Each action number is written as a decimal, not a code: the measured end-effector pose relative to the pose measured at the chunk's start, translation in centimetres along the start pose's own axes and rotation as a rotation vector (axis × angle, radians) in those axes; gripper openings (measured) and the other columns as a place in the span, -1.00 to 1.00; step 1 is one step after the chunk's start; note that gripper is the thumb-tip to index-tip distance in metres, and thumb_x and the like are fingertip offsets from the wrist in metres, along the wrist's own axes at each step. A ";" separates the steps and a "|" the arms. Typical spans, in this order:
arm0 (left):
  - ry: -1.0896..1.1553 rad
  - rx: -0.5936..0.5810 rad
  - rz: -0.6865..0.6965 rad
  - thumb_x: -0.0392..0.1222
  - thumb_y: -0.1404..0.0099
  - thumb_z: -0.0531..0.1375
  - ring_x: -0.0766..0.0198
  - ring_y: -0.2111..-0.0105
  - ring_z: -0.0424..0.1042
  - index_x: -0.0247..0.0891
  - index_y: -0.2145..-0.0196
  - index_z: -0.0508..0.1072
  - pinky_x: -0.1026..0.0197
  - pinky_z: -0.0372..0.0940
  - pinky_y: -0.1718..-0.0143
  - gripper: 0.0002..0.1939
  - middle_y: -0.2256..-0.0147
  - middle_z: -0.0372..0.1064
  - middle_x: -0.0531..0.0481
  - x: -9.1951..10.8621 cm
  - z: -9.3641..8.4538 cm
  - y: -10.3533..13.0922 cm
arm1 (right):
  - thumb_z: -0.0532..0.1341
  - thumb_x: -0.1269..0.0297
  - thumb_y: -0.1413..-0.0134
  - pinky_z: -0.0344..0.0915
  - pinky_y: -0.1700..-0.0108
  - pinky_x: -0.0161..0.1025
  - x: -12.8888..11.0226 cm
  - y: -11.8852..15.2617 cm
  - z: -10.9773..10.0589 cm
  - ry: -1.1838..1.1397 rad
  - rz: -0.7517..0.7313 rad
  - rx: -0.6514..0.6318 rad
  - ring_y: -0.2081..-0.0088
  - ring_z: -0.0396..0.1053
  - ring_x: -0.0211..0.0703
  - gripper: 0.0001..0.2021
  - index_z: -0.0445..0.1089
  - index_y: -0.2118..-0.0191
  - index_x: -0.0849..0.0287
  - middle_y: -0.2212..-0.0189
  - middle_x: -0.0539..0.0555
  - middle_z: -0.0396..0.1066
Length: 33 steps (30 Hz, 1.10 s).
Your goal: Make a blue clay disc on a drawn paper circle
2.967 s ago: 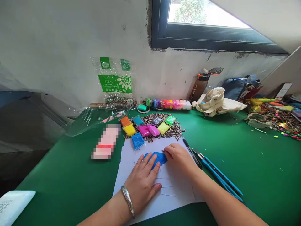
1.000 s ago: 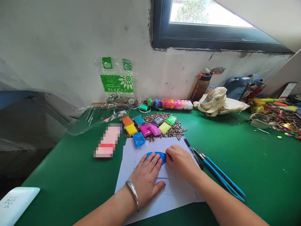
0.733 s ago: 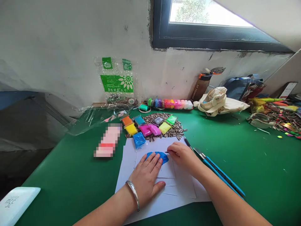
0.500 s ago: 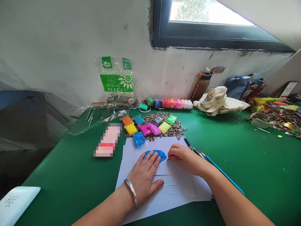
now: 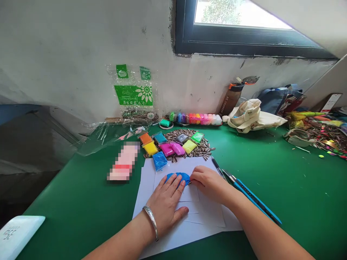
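A flattened patch of blue modelling clay (image 5: 173, 176) lies on the topmost white paper (image 5: 189, 196). My left hand (image 5: 167, 202) is laid flat with fingers spread, its fingertips over the clay and its palm on the paper; a silver bangle circles the wrist. At the clay's right edge, my right hand (image 5: 207, 180) is closed in a pinch. A small dark seed-like piece (image 5: 190, 182) shows at its fingertips, mostly hidden. Just beyond the paper, packets of coloured clay (image 5: 168, 148) rest on a pile of sunflower seeds (image 5: 204, 148), and a blue packet (image 5: 159, 161) overlaps the sheet.
Right of the paper lie a blue cutter knife (image 5: 257, 202) and a black pen (image 5: 217, 167). A seed bag (image 5: 134, 95), a row of coloured clay (image 5: 200, 119), a bottle (image 5: 231, 98) and a cloth bag (image 5: 252, 115) line the wall. The table (image 5: 89, 202) is green.
My right hand has moved slightly left, bringing its pinched fingertips against the blue clay's right edge. The left hand stays in place on the clay.
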<state>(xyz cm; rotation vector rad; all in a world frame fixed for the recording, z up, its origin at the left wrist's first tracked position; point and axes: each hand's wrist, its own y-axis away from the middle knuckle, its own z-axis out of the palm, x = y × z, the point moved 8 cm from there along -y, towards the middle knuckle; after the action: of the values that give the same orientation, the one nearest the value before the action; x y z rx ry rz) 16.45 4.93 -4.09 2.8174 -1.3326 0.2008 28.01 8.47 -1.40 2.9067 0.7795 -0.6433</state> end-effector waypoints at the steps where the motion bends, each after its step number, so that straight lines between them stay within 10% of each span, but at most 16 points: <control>1: 0.002 -0.002 -0.001 0.11 -0.32 -0.01 -0.02 -0.24 -0.04 -0.28 -0.26 0.02 -0.14 -0.05 -0.19 -0.34 -0.25 -0.04 -0.18 0.0 0.0 0.0 | 0.12 0.42 -0.17 0.18 0.24 -0.34 0.0 0.0 0.0 -0.001 -0.001 -0.010 0.30 0.30 -0.22 -0.83 0.46 0.36 0.21 0.38 0.07 0.37; 23: 0.058 -0.013 -0.008 0.10 -0.31 0.02 -0.05 -0.24 -0.05 -0.30 -0.25 0.03 -0.17 -0.06 -0.19 -0.34 -0.26 -0.05 -0.19 0.2 -0.2 0.0 | 0.12 0.47 -0.13 0.20 0.27 -0.33 1.4 0.1 0.4 -0.073 0.012 0.001 0.33 0.31 -0.22 -0.83 0.45 0.38 0.22 0.40 0.07 0.36; 33: 0.073 0.021 -0.022 0.01 -0.28 0.09 0.00 -0.24 -0.05 -0.38 -0.27 -0.06 -0.11 -0.06 -0.21 -0.27 -0.25 -0.04 -0.21 0.0 -0.3 0.0 | 0.10 0.38 -0.18 0.12 0.33 -0.32 -2.7 0.3 1.5 0.083 -0.161 0.027 0.39 0.23 -0.23 -0.85 0.37 0.40 0.20 0.44 0.03 0.32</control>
<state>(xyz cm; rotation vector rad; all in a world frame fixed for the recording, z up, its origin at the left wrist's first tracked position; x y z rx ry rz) 16.42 4.95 -3.83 2.8104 -1.2917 0.3163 25.49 6.76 -1.64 2.9328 1.0316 -0.5525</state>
